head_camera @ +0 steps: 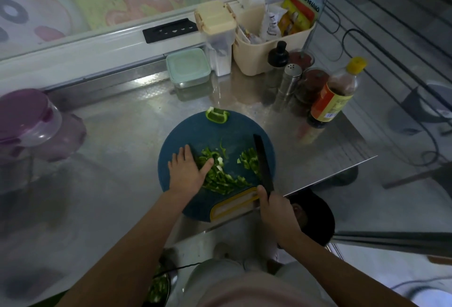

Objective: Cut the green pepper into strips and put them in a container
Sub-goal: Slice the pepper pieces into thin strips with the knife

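A round dark-blue cutting board with a yellow handle lies on the steel counter. Green pepper strips are heaped at its middle, with a smaller heap to the right. An uncut pepper piece sits at the board's far edge. My left hand lies flat with straight fingers against the left side of the main heap. My right hand grips the handle of a black knife, whose blade rests on the board right of the strips. A metal bowl holding strips shows below the counter edge.
A mint-lidded box stands behind the board. Bottles, a shaker and a sauce bottle crowd the back right, next to a cream caddy. A purple-lidded jar stands at the left. The counter's corner edge lies to the right.
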Motion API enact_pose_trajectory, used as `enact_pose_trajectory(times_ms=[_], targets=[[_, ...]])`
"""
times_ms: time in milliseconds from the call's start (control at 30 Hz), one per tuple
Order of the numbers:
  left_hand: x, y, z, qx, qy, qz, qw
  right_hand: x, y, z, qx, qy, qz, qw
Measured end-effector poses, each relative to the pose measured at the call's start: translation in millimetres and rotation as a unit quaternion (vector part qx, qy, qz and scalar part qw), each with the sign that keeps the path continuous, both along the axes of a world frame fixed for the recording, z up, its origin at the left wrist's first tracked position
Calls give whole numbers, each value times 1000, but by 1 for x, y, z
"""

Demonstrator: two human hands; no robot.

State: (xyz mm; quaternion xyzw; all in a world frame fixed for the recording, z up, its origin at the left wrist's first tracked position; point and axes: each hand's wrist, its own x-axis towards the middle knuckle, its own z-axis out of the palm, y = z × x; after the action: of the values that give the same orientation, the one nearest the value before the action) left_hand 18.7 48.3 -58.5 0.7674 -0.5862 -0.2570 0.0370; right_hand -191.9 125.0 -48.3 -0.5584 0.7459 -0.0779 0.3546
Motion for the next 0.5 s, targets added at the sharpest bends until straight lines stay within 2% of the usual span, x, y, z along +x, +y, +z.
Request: enact_pose_trajectory(times_ms=[200,367,500], targets=[[10,0,4,-23,49,6,999,29,4,5,-9,-42,22,999],[20,5,7,-48,49,4,998,61,-2,6,36,-133,11,990],[18,7,10,-62,51,11,997,81,-15,10,8,-89,30,996]])
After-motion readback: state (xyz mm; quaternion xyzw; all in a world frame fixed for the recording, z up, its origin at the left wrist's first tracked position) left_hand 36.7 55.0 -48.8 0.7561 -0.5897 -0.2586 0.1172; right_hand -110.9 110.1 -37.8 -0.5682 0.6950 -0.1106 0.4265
